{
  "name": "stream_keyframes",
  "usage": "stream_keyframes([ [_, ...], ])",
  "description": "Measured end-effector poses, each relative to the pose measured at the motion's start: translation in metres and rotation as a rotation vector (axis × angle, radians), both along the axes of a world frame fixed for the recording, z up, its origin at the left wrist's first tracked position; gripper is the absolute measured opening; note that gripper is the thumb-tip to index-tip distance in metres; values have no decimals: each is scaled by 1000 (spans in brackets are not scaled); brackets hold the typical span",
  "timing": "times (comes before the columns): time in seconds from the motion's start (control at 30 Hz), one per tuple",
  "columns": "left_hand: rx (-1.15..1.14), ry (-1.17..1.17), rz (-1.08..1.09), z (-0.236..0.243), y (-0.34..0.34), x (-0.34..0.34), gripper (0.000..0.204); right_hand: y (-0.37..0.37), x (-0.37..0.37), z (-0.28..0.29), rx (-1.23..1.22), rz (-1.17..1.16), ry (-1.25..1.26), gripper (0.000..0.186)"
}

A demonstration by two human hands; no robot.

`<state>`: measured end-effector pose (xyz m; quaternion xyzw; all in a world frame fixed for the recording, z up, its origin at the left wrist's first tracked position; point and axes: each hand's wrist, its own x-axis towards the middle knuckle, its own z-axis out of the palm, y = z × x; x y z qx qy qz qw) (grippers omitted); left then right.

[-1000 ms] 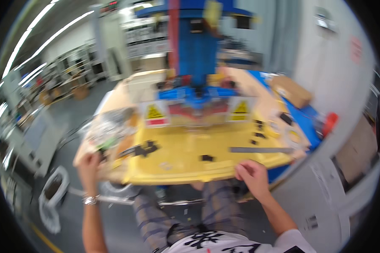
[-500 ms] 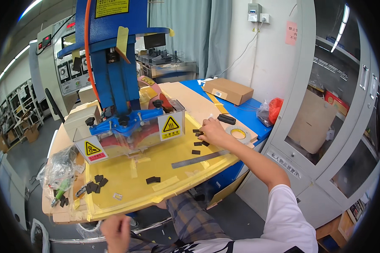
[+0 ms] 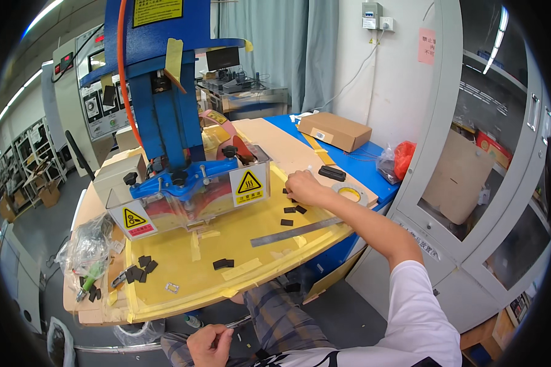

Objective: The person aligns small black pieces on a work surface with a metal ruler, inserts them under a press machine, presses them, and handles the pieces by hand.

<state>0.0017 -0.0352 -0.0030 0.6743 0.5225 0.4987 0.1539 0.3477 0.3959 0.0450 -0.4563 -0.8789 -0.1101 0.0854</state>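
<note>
My right hand [image 3: 307, 187] reaches over the right part of the yellow work surface [image 3: 190, 269], its fingers curled downward. Small black rectangular pieces [image 3: 287, 222] lie around it; whatever its fingertips grip is hidden. My left hand [image 3: 209, 346] is closed in front of the table edge, above my lap, thumb against the fingers. Anything inside it is too small or covered to name. A grey metal ruler [image 3: 288, 234] lies nearer me than the black pieces. Two overlapping black pieces [image 3: 223, 263] rest at the middle front, and a loose pile [image 3: 142, 269] lies to the left.
A blue press [image 3: 177, 174] with a clear guard and warning signs stands over the table. Right of my hand are a tape roll [image 3: 351, 194], a black block [image 3: 332, 174] and a cardboard box [image 3: 335, 132]. A plastic bag [image 3: 89, 244] and green-handled tool [image 3: 92, 278] lie left.
My left hand has moved right and slightly down, in front of my lap. My right hand stays over the black pieces, its fingers shifted slightly. The whole view has shifted a little.
</note>
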Motion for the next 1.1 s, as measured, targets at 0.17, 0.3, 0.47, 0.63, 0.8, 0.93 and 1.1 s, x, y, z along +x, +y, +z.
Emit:
stream_keyframes([
  [0.17,-81,-54,24,-11,-6,7,8,-6,-10,6,65,49,-230,9],
  [0.3,-114,-103,12,-16,-12,11,9,-9,-11,5,39,2,-208,12],
  [0.47,-80,-127,-10,-17,-15,18,9,-4,-10,2,98,9,-188,16],
  [0.63,-83,-126,16,-16,-16,18,9,-1,-1,0,80,-52,296,22],
  [0.8,-121,-144,31,-9,-14,17,10,-25,9,18,-36,-69,824,24],
  [0.93,-185,-250,-18,-4,-1,22,9,-95,5,32,-322,-48,1095,19],
  [1.1,-375,-632,-147,1,38,36,10,-213,-41,17,-745,167,1294,16],
])
